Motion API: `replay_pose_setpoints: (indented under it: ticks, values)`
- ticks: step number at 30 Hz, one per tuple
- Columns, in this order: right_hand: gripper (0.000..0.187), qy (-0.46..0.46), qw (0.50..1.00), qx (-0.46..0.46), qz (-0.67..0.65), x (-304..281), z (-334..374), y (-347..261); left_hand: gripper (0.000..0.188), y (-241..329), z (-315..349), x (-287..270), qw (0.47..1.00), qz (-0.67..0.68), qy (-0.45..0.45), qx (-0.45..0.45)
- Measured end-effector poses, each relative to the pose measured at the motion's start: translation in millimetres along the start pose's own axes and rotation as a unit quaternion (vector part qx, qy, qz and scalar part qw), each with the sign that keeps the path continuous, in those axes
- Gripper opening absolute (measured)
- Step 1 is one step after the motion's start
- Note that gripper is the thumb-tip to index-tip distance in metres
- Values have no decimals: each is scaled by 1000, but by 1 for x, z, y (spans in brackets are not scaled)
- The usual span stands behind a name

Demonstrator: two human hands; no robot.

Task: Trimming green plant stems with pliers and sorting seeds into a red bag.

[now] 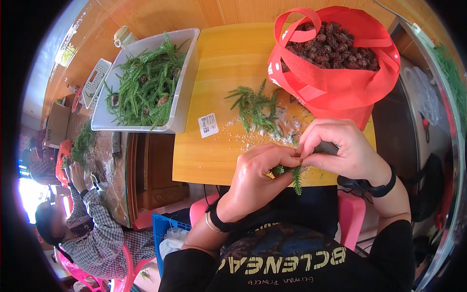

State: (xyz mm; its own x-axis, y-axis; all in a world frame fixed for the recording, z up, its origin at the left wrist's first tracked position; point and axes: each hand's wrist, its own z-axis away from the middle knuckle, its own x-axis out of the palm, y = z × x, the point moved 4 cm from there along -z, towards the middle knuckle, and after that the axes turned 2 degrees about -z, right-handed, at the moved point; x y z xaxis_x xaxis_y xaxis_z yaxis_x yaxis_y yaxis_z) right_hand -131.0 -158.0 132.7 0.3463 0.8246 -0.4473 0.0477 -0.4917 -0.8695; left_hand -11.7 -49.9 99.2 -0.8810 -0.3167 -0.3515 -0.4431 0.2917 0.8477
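Sprig of green needles (296,182), pinched at its upper end: dangles toward six o'clock from the meeting fingertips, over the near edge of the yellow bench (228,53). To nine o'clock of the sprig, left hand (255,175), thumb and forefinger pressed together on the stem, with a bit more green peeking between. To two o'clock, right hand (335,148), thumb and fingertips clamped at the same spot, touching the left; exact pinch point too small to make out.

From both hands, at eleven o'clock on the bench, loose sprigs (255,104) beside scattered white crumbs (265,138); at ten, a white label (208,125).

Farther out at ten, a translucent plastic tub (182,107): holds a heap of green sprigs (141,68), with a few brown cones (163,100) among them. At one o'clock, a red bag (360,90): gapes open, handles up, piled with dark brown cones (335,48). At eight, below bench height, a blue crate (159,226): contains crumpled whitish material (175,238).
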Motion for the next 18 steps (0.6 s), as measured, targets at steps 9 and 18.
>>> replay_pose_setpoints:
  ticks: [9,18]
  values:
    - [17,116,989,-81,53,10,5,-3,20,-7,2,0,994,66,45,-69]
    - [16,180,974,-115,74,15,16,7,15,-10,1,1,994,50,41,-91]
